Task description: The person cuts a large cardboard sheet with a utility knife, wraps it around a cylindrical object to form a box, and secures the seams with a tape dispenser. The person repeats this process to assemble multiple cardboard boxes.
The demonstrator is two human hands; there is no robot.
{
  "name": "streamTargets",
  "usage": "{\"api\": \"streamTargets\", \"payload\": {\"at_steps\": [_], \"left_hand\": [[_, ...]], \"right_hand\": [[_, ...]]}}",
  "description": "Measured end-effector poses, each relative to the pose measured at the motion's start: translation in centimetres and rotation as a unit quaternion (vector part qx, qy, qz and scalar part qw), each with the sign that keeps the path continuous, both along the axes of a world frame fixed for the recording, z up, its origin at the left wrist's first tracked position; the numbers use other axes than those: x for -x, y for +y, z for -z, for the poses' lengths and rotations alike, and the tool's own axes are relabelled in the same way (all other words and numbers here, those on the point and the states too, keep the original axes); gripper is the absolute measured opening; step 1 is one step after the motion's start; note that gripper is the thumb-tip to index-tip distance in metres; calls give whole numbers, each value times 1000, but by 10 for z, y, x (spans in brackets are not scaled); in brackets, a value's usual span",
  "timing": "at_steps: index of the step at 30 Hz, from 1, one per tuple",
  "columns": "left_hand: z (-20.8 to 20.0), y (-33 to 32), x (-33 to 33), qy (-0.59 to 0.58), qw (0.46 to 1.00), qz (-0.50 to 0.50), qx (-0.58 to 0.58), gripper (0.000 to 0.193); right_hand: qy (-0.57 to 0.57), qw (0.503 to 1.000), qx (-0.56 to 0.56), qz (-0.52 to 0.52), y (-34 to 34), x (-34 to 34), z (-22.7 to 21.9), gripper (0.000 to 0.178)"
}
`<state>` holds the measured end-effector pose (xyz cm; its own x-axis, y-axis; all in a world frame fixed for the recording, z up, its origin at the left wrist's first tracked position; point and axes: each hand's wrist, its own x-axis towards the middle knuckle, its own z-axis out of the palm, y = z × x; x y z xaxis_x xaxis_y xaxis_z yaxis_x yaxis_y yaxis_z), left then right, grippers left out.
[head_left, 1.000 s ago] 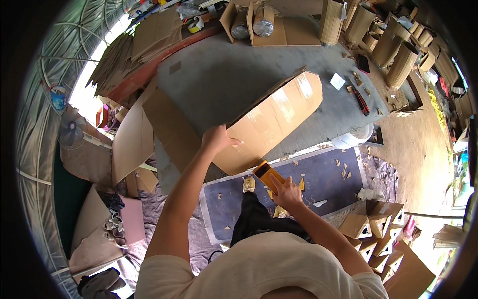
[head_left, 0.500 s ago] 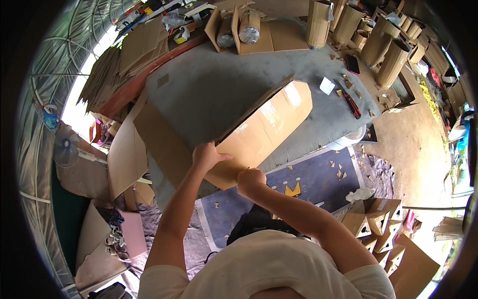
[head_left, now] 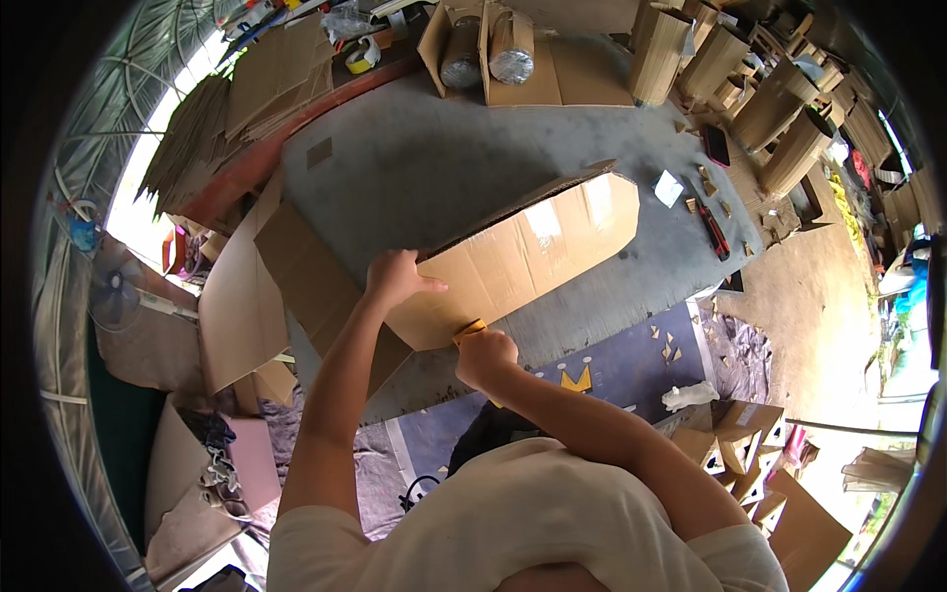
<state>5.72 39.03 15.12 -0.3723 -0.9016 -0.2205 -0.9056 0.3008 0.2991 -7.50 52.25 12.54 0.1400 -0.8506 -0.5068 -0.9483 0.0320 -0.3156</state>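
A long brown cardboard piece (head_left: 508,271), folded along its length with clear tape on its front, stands on its side on the grey tabletop (head_left: 365,168). At its near left end, my left hand (head_left: 397,279) grips the upper edge, thumb on the front face and fingers behind. My right hand (head_left: 485,357) is closed in a fist around a yellow tool (head_left: 471,332), whose end meets the cardboard's lower edge; its kind is mostly hidden. A brown flap (head_left: 308,276) spreads out behind my left arm.
Across the table's far side lie foil-ended rolls (head_left: 511,65) in cardboard, beside upright cardboard tubes (head_left: 661,59). At the right are a red utility knife (head_left: 714,234), a phone (head_left: 716,146) and cardboard scraps. Flat cardboard (head_left: 266,94) is stacked at the far left.
The cardboard's near end has risen in the picture and its long edge lies flatter. My right hand has shifted slightly left, with more of the yellow tool showing. The left hand keeps its grip.
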Motion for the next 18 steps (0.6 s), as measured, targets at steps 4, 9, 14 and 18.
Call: {"api": "streamTargets", "payload": {"at_steps": [4, 9, 14, 18], "left_hand": [[3, -29, -14, -8, 1000, 21, -9, 68], [1, -55, -15, 7, 999, 49, -13, 68], [-8, -73, -21, 24, 998, 61, -18, 68], [-19, -78, -7, 11, 995, 48, -83, 67]], "right_hand": [[53, 997, 55, 10, -6, -26, 5, 21], [63, 997, -10, -46, -52, -54, -1, 19], [151, 955, 116, -227, -19, -65, 6, 19], [29, 987, -67, -144, -3, 27, -28, 28]]}}
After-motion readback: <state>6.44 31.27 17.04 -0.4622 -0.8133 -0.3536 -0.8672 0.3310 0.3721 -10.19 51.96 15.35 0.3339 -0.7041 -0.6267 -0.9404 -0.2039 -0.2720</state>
